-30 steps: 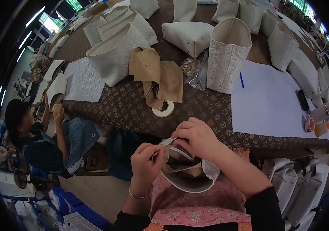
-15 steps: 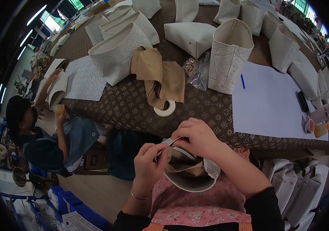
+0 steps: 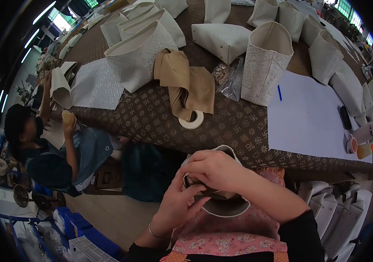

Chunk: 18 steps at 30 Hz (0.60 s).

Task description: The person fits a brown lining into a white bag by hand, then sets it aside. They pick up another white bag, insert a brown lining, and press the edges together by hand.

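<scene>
Over my lap I hold a small white embossed bag piece with a tan lining. My right hand lies over its upper rim with the fingers curled down on it. My left hand comes up from below and grips its left side, the thumb pressed against the rim. Both hands cover most of the piece; only its curved lower edge and a strip of the top show. Just beyond my hands runs the front edge of the table with the brown patterned cloth.
On the table stand several white embossed bags, tan fabric, a tape roll, a plastic pouch and a white sheet with a blue pen. A seated person works at the left. White pieces are stacked at lower right.
My hands have stopped pinching a thin strip at the piece's rim and have closed around the piece, turning it. The person at left raised a white piece higher.
</scene>
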Tool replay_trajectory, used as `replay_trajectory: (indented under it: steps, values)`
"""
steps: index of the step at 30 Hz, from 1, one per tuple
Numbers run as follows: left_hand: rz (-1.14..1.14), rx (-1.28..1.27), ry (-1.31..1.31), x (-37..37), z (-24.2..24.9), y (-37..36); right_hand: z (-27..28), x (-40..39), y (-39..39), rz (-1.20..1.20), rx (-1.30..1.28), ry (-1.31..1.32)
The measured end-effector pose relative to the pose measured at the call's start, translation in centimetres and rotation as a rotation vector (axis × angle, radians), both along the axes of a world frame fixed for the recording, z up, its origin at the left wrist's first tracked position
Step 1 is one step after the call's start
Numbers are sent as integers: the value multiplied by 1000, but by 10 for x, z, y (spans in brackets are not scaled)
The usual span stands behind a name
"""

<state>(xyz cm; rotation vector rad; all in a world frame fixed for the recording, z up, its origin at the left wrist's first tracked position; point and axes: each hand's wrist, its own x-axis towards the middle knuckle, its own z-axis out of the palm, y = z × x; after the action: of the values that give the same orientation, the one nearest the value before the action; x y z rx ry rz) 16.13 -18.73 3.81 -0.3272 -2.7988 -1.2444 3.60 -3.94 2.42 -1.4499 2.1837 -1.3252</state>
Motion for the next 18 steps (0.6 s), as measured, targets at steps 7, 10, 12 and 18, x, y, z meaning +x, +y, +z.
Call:
replay_trajectory:
  steps: [7,10,12,18]
  values:
    - [82,-71,-45,12,-4,-7,-10,-9,0,64,-2,21]
    - [33,-82,-57,12,-7,-11,-9,-12,0,89,-32,7]
    - [1,-80,-56,13,-9,-12,-10,-17,3,159,3,-87]
    - [24,9,-26,13,-14,-9,-6,-19,6,189,19,-92]
